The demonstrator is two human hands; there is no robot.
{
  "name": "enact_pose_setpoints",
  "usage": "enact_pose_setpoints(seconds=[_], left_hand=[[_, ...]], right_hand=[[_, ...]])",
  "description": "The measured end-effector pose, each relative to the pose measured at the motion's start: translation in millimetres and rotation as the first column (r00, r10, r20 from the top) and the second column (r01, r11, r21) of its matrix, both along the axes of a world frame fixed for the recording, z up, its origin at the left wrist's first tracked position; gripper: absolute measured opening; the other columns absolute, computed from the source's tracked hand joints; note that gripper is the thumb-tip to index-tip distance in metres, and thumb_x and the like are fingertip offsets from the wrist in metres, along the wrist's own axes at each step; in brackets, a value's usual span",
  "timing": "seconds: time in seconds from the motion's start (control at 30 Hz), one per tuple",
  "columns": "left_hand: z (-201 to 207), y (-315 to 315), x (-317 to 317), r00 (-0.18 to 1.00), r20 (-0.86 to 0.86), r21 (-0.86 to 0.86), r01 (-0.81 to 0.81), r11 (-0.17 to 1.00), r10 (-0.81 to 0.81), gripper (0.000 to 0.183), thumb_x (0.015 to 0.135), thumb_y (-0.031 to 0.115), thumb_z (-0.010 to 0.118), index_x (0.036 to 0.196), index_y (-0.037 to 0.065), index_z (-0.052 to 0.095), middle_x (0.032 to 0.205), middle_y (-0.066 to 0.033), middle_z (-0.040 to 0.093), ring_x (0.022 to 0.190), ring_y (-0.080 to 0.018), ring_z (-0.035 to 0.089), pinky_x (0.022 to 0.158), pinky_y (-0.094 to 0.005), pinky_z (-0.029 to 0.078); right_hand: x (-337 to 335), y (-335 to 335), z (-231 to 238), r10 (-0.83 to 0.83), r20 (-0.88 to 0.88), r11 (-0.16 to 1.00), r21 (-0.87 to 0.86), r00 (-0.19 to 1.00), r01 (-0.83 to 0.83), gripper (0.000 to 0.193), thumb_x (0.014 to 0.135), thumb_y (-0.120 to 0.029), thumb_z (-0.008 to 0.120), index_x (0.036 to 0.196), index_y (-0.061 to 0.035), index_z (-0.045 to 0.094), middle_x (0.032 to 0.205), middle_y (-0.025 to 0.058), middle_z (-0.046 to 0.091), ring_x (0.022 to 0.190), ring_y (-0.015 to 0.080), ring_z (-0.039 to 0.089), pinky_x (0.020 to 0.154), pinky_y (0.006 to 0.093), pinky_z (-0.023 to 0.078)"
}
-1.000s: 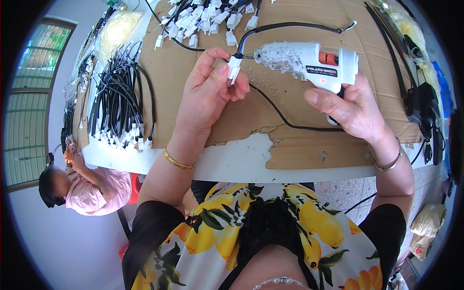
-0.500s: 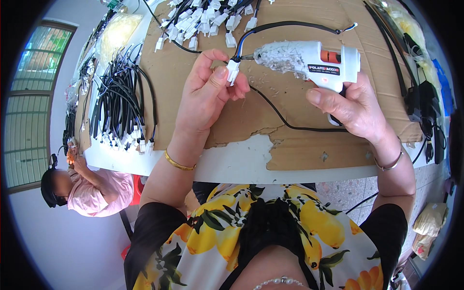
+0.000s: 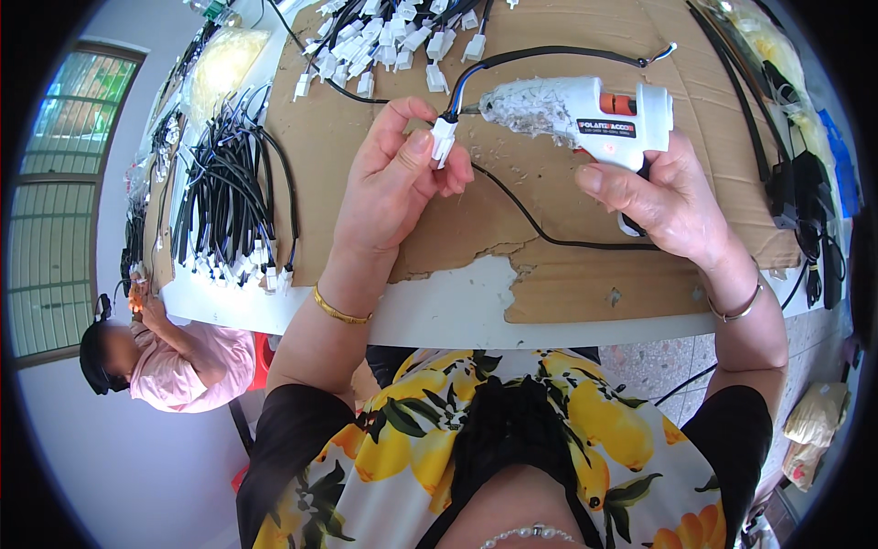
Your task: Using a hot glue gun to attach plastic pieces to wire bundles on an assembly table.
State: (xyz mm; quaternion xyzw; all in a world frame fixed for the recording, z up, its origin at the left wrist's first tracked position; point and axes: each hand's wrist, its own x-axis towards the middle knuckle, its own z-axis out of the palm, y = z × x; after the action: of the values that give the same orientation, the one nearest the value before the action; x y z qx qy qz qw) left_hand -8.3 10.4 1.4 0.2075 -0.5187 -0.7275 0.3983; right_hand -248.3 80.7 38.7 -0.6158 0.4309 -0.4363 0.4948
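My left hand (image 3: 407, 169) pinches a white plastic connector (image 3: 443, 142) between thumb and fingers. Blue, white and black wires leave its upper end and join a black-sheathed cable (image 3: 558, 53) that arcs to the right, ending in bare wire tips. In my right hand (image 3: 658, 197) is a white hot glue gun (image 3: 585, 114), its fingers wrapped round the handle. Rough, stringy glue coats the gun's front half. The nozzle points left at the wire end of the connector, touching or nearly so; I cannot tell which. A black power cord (image 3: 549, 240) trails below the gun.
Brown cardboard (image 3: 366, 247) covers most of the white table (image 3: 448, 302). Bundled black cables with white connectors (image 3: 233, 192) lie left, and more connectors (image 3: 384, 41) at the back. A black power adapter (image 3: 797, 192) sits at the right edge. Another person (image 3: 183, 361) works far left.
The glue gun has shifted slightly left and tilted a little. The connector has moved marginally, and both hands keep their grips.
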Motion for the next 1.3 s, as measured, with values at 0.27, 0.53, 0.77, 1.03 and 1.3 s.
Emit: enact_pose_setpoints(seconds=[0.27, 0.53, 0.77, 1.03, 1.3], left_hand=[[-0.2, 1.7, -3.2, 0.983, 0.109, -0.124, -0.135, 0.983, 0.149, 0.018, 0.092, 0.016, 0.04, 0.109, 0.009, 0.038, 0.08, -0.0119, 0.058, 0.07, -0.0145, 0.051, 0.064, -0.0248, 0.039], [-0.1, 1.0, -4.2, 0.979, 0.128, -0.15, -0.138, 0.979, 0.158, 0.016, 0.09, 0.015, 0.046, 0.102, 0.008, 0.038, 0.081, -0.0108, 0.06, 0.07, -0.0133, 0.054, 0.063, -0.0235, 0.041], [-2.4, -0.6, -4.4, 0.973, 0.143, -0.189, -0.153, 0.97, 0.181, 0.016, 0.089, 0.012, 0.047, 0.102, 0.007, 0.038, 0.081, -0.0112, 0.06, 0.07, -0.0132, 0.054, 0.064, -0.0234, 0.042], [-1.4, -0.3, -4.9, 0.963, 0.161, -0.212, -0.179, 0.961, 0.215, 0.014, 0.089, 0.009, 0.046, 0.101, 0.007, 0.039, 0.081, -0.0116, 0.06, 0.07, -0.013, 0.053, 0.065, -0.0235, 0.042], [-0.7, -0.2, -5.2, 0.962, 0.164, -0.212, -0.184, 0.96, 0.221, 0.016, 0.087, 0.005, 0.047, 0.101, 0.006, 0.039, 0.083, -0.0119, 0.06, 0.071, -0.0129, 0.053, 0.066, -0.024, 0.042]], right_hand=[[-6.0, 0.7, -2.9, 0.037, -0.009, 0.998, -0.05, 0.999, -0.038, 0.019, 0.08, -0.01, 0.061, 0.097, -0.0026, 0.055, 0.073, -0.0035, 0.054, 0.068, 0.004, 0.047, 0.063, 0.0203, 0.041], [1.7, 1.2, -4.6, -0.018, 0.025, 0.994, -0.111, 1.0, 0.021, 0.017, 0.079, -0.011, 0.061, 0.09, -0.0014, 0.054, 0.068, -0.0006, 0.052, 0.058, 0.0052, 0.045, 0.05, 0.0192, 0.037], [2.4, 2.2, -2.4, -0.019, 0.036, 0.997, -0.069, 0.999, 0.021, 0.017, 0.079, -0.011, 0.062, 0.09, -0.0019, 0.054, 0.068, -0.0027, 0.05, 0.057, 0.0037, 0.043, 0.049, 0.0186, 0.035], [-0.7, 1.0, -7.0, -0.015, -0.01, 0.99, -0.137, 1.0, 0.013, 0.018, 0.079, -0.011, 0.063, 0.092, -0.0031, 0.054, 0.069, -0.0033, 0.05, 0.057, 0.0028, 0.042, 0.049, 0.0177, 0.034], [-2.4, 0.0, -6.9, -0.006, -0.099, 0.976, -0.219, 0.995, -0.016, 0.021, 0.078, -0.012, 0.064, 0.095, -0.0024, 0.055, 0.07, -0.0041, 0.05, 0.06, 0.0036, 0.041, 0.052, 0.0193, 0.033]])
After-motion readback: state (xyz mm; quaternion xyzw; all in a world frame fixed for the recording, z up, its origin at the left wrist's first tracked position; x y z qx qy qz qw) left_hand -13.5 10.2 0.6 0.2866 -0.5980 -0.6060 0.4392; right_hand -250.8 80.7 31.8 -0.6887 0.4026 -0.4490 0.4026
